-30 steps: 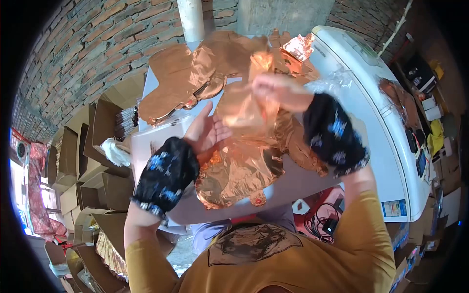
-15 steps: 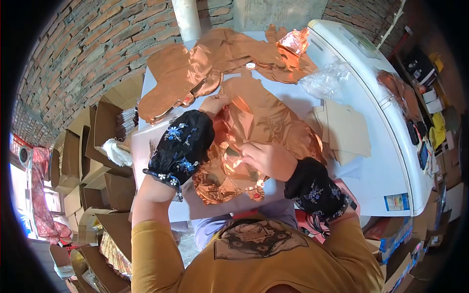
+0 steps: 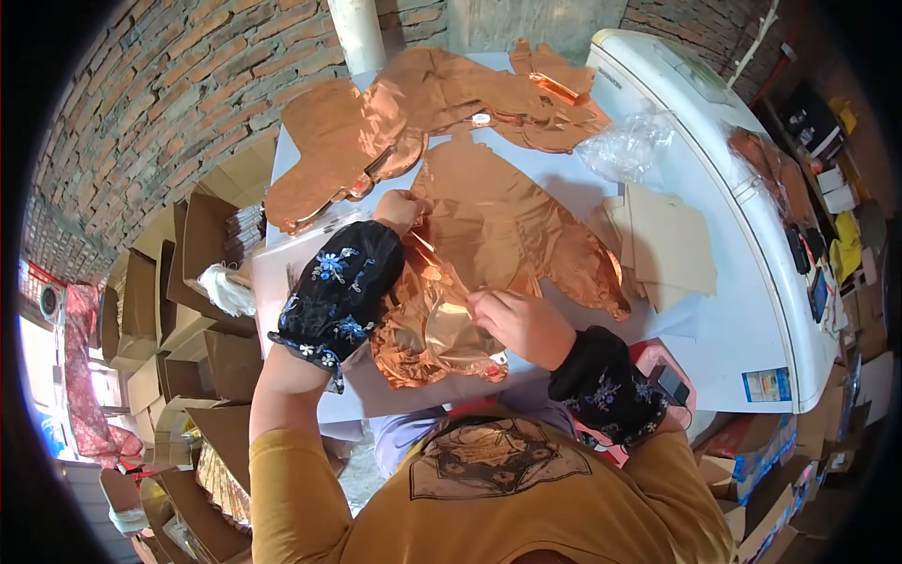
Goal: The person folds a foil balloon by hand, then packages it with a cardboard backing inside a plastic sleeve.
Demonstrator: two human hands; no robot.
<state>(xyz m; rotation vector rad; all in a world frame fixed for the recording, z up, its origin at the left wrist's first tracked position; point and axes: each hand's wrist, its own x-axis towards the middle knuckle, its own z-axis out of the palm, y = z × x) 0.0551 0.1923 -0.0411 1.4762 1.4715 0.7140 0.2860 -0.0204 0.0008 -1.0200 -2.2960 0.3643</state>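
Note:
A flat, shiny copper-coloured foil balloon [image 3: 489,207] lies crumpled at its near end on the white table. At its left edge my left hand [image 3: 402,209] is closed, with the foil pinched between the fingers. Lower down, my right hand [image 3: 521,324] pinches another part of the same foil, thumb and fingertips together. Between the two hands runs a raised, glinting fold. Just beyond, a pile of similar flat foil balloons [image 3: 442,89] spreads across the table's far side, the nearest balloon almost touching it.
Brown card pieces [image 3: 662,244] and a clear plastic bag [image 3: 628,148] lie to the right. A white appliance-like panel [image 3: 752,216] borders the table there. Open cardboard boxes [image 3: 202,329] stack up on the left, and a white pipe [image 3: 357,38] stands by the brick wall.
The balloon's upper part now lies flatter and more spread out. My left hand has moved slightly left and my right hand slightly down and right. A raised foil flap at the far right has sunk.

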